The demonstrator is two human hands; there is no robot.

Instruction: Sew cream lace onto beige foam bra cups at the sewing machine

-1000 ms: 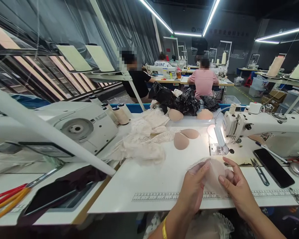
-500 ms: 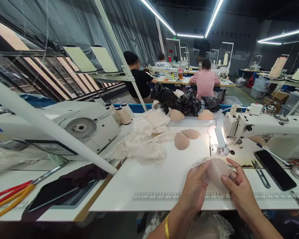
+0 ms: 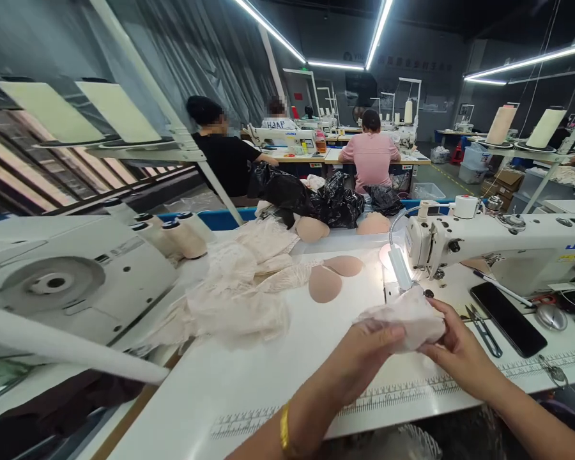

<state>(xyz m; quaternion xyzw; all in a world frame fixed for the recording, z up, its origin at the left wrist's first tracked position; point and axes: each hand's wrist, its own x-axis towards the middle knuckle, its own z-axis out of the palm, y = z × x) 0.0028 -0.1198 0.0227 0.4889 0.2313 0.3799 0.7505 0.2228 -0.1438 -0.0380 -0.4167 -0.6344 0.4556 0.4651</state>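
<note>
My left hand (image 3: pixel 364 351) and my right hand (image 3: pixel 455 348) together hold a pale lace-covered bra cup (image 3: pixel 407 316) just above the white table (image 3: pixel 278 377), in front of the sewing machine (image 3: pixel 489 246). The left hand grips the cup's left edge, the right hand pinches its right side. A gold bangle (image 3: pixel 284 434) sits on my left wrist. Two bare beige cups (image 3: pixel 333 278) lie farther back on the table, beside a heap of cream lace fabric (image 3: pixel 239 294).
A black phone (image 3: pixel 508 318) and thread snips (image 3: pixel 482 321) lie right of my hands under the machine arm. A second machine (image 3: pixel 67 281) with thread cones (image 3: pixel 186 236) stands at left. Black bags (image 3: pixel 316 191) and two seated workers (image 3: pixel 371 156) are behind the table.
The view has swung to the left and tilted. My hands have raised the lace cup and carried it nearer the machine's needle area.
</note>
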